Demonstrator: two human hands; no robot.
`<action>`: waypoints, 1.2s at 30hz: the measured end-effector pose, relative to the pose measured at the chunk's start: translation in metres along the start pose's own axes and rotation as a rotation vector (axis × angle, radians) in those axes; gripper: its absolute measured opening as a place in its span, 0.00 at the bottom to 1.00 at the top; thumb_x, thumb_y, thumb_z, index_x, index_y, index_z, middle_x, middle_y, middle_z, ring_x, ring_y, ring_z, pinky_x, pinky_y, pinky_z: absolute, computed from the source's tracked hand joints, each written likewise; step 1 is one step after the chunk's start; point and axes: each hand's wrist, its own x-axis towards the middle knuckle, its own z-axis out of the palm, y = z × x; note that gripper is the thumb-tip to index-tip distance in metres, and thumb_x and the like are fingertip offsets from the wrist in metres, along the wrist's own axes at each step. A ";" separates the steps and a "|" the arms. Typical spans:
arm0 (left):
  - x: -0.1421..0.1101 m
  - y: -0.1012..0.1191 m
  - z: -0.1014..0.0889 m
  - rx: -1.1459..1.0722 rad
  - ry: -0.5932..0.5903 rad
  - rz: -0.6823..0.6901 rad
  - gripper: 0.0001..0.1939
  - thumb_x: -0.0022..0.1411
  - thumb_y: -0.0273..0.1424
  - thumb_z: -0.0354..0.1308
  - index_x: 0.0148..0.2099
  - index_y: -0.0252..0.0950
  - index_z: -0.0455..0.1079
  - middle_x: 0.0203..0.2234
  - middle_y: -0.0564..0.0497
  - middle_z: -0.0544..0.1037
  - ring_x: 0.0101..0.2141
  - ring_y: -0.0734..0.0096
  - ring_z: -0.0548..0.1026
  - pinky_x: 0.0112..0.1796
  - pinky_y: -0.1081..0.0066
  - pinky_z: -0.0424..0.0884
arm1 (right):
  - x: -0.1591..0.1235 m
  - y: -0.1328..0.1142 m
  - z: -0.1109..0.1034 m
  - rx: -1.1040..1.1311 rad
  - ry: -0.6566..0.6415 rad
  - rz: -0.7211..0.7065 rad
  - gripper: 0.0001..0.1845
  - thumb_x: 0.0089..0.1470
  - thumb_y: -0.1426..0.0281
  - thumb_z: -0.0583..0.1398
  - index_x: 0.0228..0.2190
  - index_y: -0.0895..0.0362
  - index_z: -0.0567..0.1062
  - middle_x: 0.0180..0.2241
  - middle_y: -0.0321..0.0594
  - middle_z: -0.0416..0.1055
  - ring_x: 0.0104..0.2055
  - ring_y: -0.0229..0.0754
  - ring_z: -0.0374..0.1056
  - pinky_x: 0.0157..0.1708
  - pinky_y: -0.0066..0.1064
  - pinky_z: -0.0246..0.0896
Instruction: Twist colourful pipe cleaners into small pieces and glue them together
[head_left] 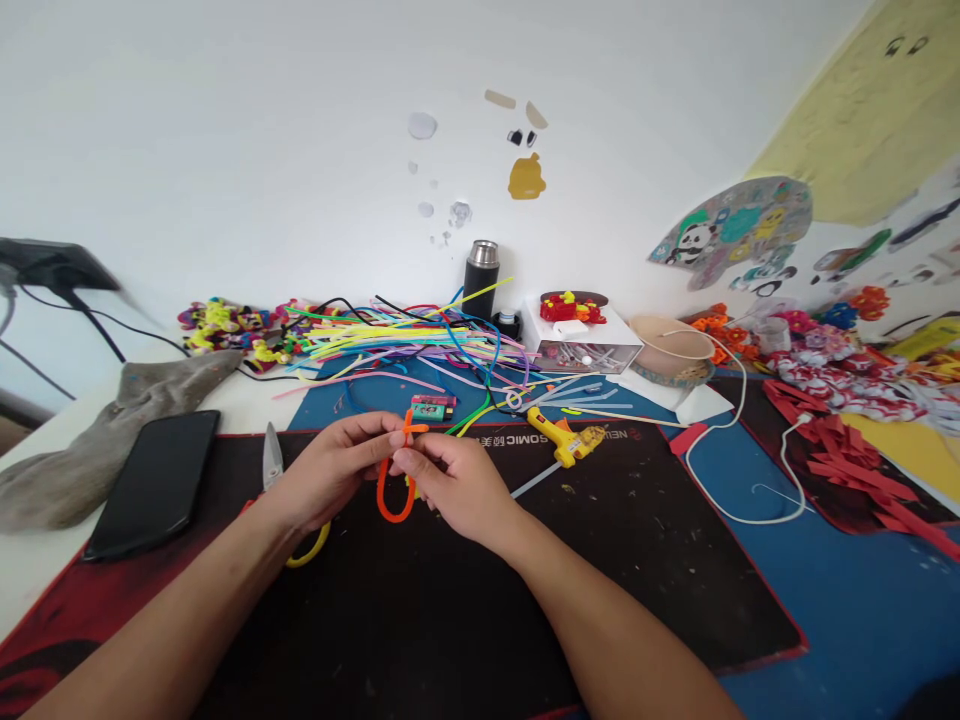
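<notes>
An orange pipe cleaner (395, 518), bent into a loop with its ends crossing at the top, is pinched between both hands above the dark desk mat. My left hand (341, 462) grips it from the left near the crossing, thumb and fingers closed. From the right, my right hand (457, 485) pinches it just below the crossing, the thumb on the near side. The loop hangs down below the fingertips. Scissors (273, 458) with yellow and red handles lie beside and partly under my left forearm. A bundle of coloured pipe cleaners (405, 338) is spread behind the hands.
A yellow glue gun (562, 438) lies right of my hands. A black phone (154, 485) rests at left. Behind stand a black thermos (481, 280), a white drawer box (592, 345) and a beige bowl (671, 345). A white cable (694, 485) curls near red strips (862, 465).
</notes>
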 end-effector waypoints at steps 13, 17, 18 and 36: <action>-0.003 0.002 0.000 0.036 -0.042 -0.084 0.15 0.52 0.40 0.78 0.34 0.34 0.82 0.29 0.49 0.79 0.29 0.70 0.72 0.32 0.73 0.69 | 0.010 0.001 -0.005 0.386 0.143 0.059 0.20 0.58 0.50 0.66 0.37 0.55 0.76 0.21 0.29 0.67 0.17 0.32 0.59 0.16 0.26 0.51; -0.003 -0.001 0.000 0.040 -0.117 -0.070 0.13 0.58 0.39 0.74 0.39 0.35 0.82 0.35 0.43 0.82 0.36 0.62 0.77 0.41 0.68 0.73 | 0.011 0.000 -0.004 0.444 0.116 0.076 0.20 0.57 0.52 0.67 0.38 0.55 0.77 0.23 0.31 0.71 0.18 0.32 0.60 0.16 0.25 0.49; -0.003 -0.001 0.001 0.044 -0.136 -0.072 0.12 0.59 0.39 0.73 0.39 0.35 0.82 0.35 0.43 0.82 0.37 0.60 0.78 0.42 0.67 0.73 | 0.011 -0.001 -0.004 0.456 0.113 0.085 0.20 0.56 0.52 0.67 0.37 0.55 0.77 0.22 0.31 0.70 0.17 0.31 0.59 0.16 0.25 0.49; -0.005 0.000 0.009 0.090 -0.136 -0.090 0.15 0.66 0.44 0.66 0.40 0.36 0.74 0.21 0.52 0.74 0.24 0.70 0.68 0.28 0.72 0.62 | 0.011 0.004 -0.001 0.505 0.137 0.116 0.21 0.53 0.52 0.70 0.36 0.55 0.74 0.21 0.27 0.67 0.17 0.31 0.58 0.16 0.25 0.50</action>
